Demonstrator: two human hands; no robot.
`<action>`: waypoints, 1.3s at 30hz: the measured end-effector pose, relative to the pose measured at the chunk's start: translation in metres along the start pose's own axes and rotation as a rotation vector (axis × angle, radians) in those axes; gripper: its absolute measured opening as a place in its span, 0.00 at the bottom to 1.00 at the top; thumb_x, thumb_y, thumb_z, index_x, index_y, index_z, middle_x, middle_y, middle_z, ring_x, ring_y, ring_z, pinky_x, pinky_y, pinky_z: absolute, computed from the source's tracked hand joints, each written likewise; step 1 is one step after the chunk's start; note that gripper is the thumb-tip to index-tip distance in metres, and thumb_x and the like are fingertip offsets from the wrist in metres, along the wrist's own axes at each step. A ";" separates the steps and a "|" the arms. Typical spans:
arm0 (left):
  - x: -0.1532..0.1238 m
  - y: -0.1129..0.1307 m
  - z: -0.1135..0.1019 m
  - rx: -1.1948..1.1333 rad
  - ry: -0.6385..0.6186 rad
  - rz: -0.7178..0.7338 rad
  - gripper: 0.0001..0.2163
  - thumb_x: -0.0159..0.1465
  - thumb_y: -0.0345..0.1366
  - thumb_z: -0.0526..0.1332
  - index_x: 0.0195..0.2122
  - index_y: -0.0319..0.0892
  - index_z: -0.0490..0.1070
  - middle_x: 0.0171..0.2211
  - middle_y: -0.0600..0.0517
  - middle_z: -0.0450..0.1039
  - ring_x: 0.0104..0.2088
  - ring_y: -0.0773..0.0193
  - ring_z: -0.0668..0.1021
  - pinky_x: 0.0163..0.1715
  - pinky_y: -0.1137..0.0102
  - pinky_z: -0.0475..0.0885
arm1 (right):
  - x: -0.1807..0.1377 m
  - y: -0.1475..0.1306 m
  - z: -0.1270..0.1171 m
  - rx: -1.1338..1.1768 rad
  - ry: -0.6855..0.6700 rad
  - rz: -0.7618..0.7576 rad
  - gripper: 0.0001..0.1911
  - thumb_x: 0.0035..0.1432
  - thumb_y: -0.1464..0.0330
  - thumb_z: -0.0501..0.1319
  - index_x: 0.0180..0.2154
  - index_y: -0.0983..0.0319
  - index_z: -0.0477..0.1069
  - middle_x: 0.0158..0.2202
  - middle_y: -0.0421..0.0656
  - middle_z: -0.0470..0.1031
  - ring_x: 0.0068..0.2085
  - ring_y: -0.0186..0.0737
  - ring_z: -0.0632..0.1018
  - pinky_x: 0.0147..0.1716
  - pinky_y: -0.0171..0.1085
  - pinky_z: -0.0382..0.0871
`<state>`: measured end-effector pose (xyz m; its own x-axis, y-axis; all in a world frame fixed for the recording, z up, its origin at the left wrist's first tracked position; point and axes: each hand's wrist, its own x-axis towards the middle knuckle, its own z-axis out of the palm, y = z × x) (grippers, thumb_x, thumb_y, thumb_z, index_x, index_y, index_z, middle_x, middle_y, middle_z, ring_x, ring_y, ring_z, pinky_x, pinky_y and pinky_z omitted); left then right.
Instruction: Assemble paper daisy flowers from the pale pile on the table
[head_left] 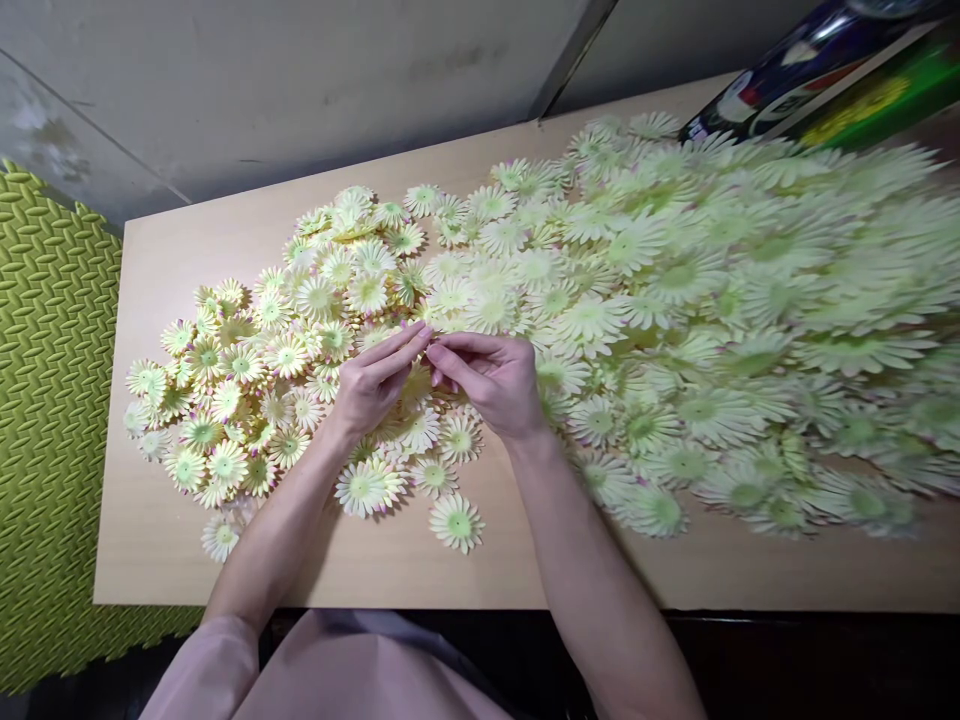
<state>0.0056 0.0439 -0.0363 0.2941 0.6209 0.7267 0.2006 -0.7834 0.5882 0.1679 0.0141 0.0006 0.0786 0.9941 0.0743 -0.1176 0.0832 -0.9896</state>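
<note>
Over the middle of the table, my left hand (377,380) and my right hand (495,378) meet at their fingertips. Both are closed in a pinch. Whatever is between the fingers is too small and covered to make out; small purple-pink tips show beneath the right fingers. Below and around the hands lie pale yellow-green artificial flower heads with purple-tipped petals. A heap of smaller ones (240,362) spreads to the left, and a larger heap (697,410) fills the right side, blurred toward its edge. One single flower head (457,523) rests nearer me, between my forearms.
The light wooden table (502,570) backs onto a grey wall (360,90). A yellow-green woven-pattern foam mat (52,400) stands at the left. Dark blue and green printed packages (810,80) sit at the back right, behind the flower heap.
</note>
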 end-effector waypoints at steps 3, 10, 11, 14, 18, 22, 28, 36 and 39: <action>0.000 0.000 0.000 0.003 0.004 0.004 0.21 0.68 0.27 0.56 0.60 0.48 0.68 0.58 0.50 0.74 0.56 0.63 0.78 0.59 0.66 0.75 | 0.000 0.000 0.000 -0.006 0.009 -0.001 0.09 0.49 0.64 0.73 0.33 0.60 0.82 0.21 0.38 0.76 0.21 0.33 0.77 0.22 0.33 0.77; -0.001 -0.001 0.001 -0.038 -0.010 -0.020 0.22 0.67 0.26 0.57 0.61 0.50 0.68 0.59 0.50 0.73 0.57 0.63 0.77 0.60 0.66 0.74 | -0.001 0.003 -0.001 -0.005 0.001 -0.006 0.09 0.50 0.64 0.73 0.34 0.59 0.82 0.23 0.39 0.78 0.21 0.33 0.77 0.22 0.33 0.77; -0.002 -0.002 0.001 -0.045 -0.012 -0.027 0.22 0.67 0.26 0.57 0.61 0.50 0.68 0.59 0.50 0.72 0.58 0.64 0.77 0.60 0.66 0.73 | -0.001 0.003 -0.001 -0.005 0.001 -0.006 0.09 0.50 0.64 0.73 0.34 0.60 0.82 0.23 0.39 0.79 0.21 0.33 0.77 0.22 0.33 0.77; -0.002 -0.001 0.001 -0.053 -0.004 -0.027 0.22 0.67 0.25 0.57 0.61 0.51 0.67 0.59 0.51 0.72 0.57 0.64 0.77 0.61 0.66 0.73 | -0.001 0.003 -0.002 -0.001 0.000 -0.010 0.08 0.50 0.64 0.72 0.34 0.60 0.82 0.24 0.39 0.79 0.22 0.32 0.77 0.22 0.31 0.76; -0.001 0.000 0.000 -0.030 0.009 -0.003 0.24 0.66 0.24 0.58 0.61 0.51 0.67 0.59 0.51 0.73 0.57 0.65 0.77 0.60 0.68 0.73 | -0.001 0.003 -0.002 0.008 -0.006 -0.004 0.09 0.49 0.64 0.73 0.34 0.60 0.82 0.24 0.40 0.80 0.22 0.33 0.77 0.23 0.32 0.77; -0.001 -0.001 0.001 -0.039 0.007 -0.012 0.23 0.66 0.24 0.58 0.61 0.51 0.67 0.59 0.51 0.72 0.58 0.64 0.76 0.61 0.68 0.73 | 0.000 0.001 -0.001 0.007 -0.007 0.001 0.09 0.50 0.64 0.72 0.34 0.61 0.82 0.22 0.39 0.78 0.22 0.33 0.77 0.24 0.33 0.77; -0.002 -0.002 0.002 -0.028 0.010 -0.011 0.23 0.66 0.24 0.57 0.61 0.49 0.67 0.59 0.50 0.72 0.58 0.64 0.77 0.60 0.68 0.73 | -0.001 0.001 -0.001 0.015 -0.008 -0.006 0.08 0.50 0.65 0.72 0.34 0.60 0.82 0.22 0.38 0.77 0.21 0.32 0.77 0.23 0.32 0.76; 0.001 0.002 0.001 0.032 0.028 0.026 0.22 0.66 0.23 0.58 0.59 0.47 0.69 0.57 0.50 0.74 0.56 0.66 0.78 0.59 0.70 0.74 | -0.001 0.002 -0.002 -0.002 0.002 -0.020 0.06 0.53 0.67 0.70 0.35 0.61 0.82 0.21 0.39 0.78 0.21 0.31 0.76 0.22 0.30 0.74; 0.000 0.002 0.001 0.033 0.015 0.016 0.21 0.67 0.24 0.57 0.60 0.47 0.69 0.58 0.50 0.74 0.56 0.66 0.78 0.59 0.69 0.74 | -0.001 0.000 -0.001 -0.008 0.004 -0.018 0.06 0.53 0.67 0.70 0.35 0.61 0.82 0.22 0.39 0.78 0.20 0.32 0.77 0.21 0.30 0.74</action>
<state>0.0070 0.0428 -0.0356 0.2840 0.6083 0.7412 0.2263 -0.7937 0.5646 0.1689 0.0129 0.0000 0.0842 0.9922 0.0918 -0.1082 0.1007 -0.9890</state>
